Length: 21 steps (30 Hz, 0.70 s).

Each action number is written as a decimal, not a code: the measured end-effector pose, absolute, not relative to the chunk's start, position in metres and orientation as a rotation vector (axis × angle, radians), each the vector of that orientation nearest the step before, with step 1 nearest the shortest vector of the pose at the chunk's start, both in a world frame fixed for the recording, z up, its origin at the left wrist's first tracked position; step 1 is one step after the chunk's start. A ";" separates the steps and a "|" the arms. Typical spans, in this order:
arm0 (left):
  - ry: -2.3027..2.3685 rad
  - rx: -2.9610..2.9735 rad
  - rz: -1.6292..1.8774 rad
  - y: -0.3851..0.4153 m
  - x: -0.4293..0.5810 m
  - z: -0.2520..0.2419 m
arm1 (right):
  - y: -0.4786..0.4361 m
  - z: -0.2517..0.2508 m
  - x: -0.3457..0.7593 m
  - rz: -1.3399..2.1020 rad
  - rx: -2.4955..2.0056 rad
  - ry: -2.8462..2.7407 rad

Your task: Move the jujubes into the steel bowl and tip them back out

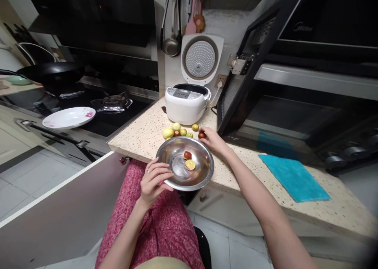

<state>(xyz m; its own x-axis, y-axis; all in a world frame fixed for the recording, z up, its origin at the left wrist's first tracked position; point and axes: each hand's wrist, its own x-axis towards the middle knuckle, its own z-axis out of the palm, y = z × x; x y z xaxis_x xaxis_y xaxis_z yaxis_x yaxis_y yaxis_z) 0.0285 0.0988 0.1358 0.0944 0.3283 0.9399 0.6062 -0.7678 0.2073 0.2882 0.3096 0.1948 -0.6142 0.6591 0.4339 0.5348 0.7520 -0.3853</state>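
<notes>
My left hand (155, 179) is closed on the near left rim of a stainless steel bowl (203, 172), thumb below and fingers over the edge. The bowl is tilted slightly and juts past the counter's front edge. Inside it lie a dark red fruit (187, 155) and a yellow, cut-looking fruit piece (190, 165). Behind the bowl, my right hand (213, 140) has its fingers around a small round dark red fruit (202, 135) at counter level. To its left sit several small fruits, among them a yellow one (168, 133), a pale one (176, 126) and a yellow-green one (195, 127).
A white rice cooker (186, 105) with its lid raised stands behind the fruits. On the right are a black oven (295, 111) and a turquoise cloth (295, 178). At left, a floral plate (69, 118) and a black wok (51, 74) are on the stove. A cabinet door (65, 210) hangs open.
</notes>
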 end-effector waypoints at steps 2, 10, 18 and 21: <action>-0.937 -2.139 -1.734 0.099 0.029 0.136 | 0.305 0.202 0.287 0.301 -0.835 -2.294; -0.943 -2.152 -1.739 0.099 0.030 0.137 | 0.271 0.227 0.274 0.447 -0.490 -2.262; -0.962 -2.158 -1.744 0.098 0.030 0.137 | 0.259 0.228 0.267 0.479 -0.355 -2.603; -0.968 -2.158 -1.760 0.099 0.030 0.137 | 0.259 0.230 0.268 0.484 -0.400 -2.649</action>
<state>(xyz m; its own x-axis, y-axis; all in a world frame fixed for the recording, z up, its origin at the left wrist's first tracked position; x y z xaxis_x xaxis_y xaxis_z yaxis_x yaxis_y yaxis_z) 0.0299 0.0986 0.1368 0.0801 0.3615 0.9289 0.5913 -0.7675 0.2477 0.2676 0.2585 0.2295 -0.8720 0.3461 0.3463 0.2012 0.8981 -0.3910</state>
